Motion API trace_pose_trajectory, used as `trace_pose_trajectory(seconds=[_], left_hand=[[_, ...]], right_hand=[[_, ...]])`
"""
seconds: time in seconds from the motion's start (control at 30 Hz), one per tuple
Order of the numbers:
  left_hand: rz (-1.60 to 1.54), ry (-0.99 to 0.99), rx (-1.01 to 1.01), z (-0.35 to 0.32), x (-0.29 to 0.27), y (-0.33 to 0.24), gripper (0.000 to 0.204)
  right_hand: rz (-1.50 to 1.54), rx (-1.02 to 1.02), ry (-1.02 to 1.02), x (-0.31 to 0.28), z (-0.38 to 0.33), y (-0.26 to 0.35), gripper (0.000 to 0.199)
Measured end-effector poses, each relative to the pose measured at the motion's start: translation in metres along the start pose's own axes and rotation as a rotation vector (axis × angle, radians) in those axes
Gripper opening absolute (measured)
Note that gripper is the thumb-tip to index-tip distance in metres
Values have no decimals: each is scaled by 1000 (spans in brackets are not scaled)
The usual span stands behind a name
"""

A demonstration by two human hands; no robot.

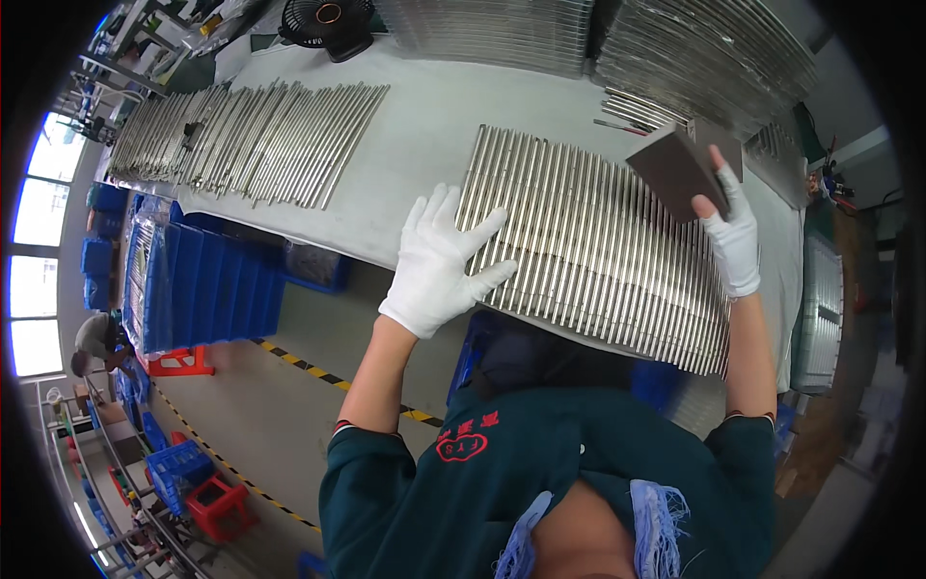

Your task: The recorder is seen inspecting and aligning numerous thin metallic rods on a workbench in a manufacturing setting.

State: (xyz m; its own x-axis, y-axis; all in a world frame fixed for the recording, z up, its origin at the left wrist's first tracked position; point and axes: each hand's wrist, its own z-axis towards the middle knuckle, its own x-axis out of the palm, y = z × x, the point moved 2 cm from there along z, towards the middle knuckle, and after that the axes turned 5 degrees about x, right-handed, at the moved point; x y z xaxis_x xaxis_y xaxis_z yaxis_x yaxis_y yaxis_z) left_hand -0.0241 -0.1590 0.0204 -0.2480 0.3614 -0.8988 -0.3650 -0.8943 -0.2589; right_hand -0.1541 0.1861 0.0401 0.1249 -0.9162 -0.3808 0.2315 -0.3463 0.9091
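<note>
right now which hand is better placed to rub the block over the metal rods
Right, probably. The right hand already grips the dark block over the far end of the metal rods, while the left hand lies flat on their near edge, holding nothing.

Glossy metal rods (598, 241), matt block (675, 174)

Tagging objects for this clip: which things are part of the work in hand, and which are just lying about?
In use:
- left hand, gloved, flat on the near row of metal rods
- right hand, gloved, holding the dark sanding block on that row

Lying about:
- second row of rods, far left
- black fan
- stacked rods at the back
- blue crates
</note>
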Motion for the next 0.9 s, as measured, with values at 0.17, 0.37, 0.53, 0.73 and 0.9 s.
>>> trace_pose_trajectory(seconds=[0.17,0.37,0.53,0.73,0.9], left_hand=[[-76,34,152,-11,-7,-7,65],[4,34,147,-21,2,-3,61],[11,-5,211,-27,4,5,60],[-68,-22,261,-26,-2,4,62],[-15,-66,281,-26,-2,3,62]], right_hand=[[-50,29,266,62,13,32,60],[-182,-15,333,87,8,37,60],[-335,-47,398,92,-2,49,67],[-352,-66,413,93,-2,51,70],[-331,-208,492,137,13,76,61]])
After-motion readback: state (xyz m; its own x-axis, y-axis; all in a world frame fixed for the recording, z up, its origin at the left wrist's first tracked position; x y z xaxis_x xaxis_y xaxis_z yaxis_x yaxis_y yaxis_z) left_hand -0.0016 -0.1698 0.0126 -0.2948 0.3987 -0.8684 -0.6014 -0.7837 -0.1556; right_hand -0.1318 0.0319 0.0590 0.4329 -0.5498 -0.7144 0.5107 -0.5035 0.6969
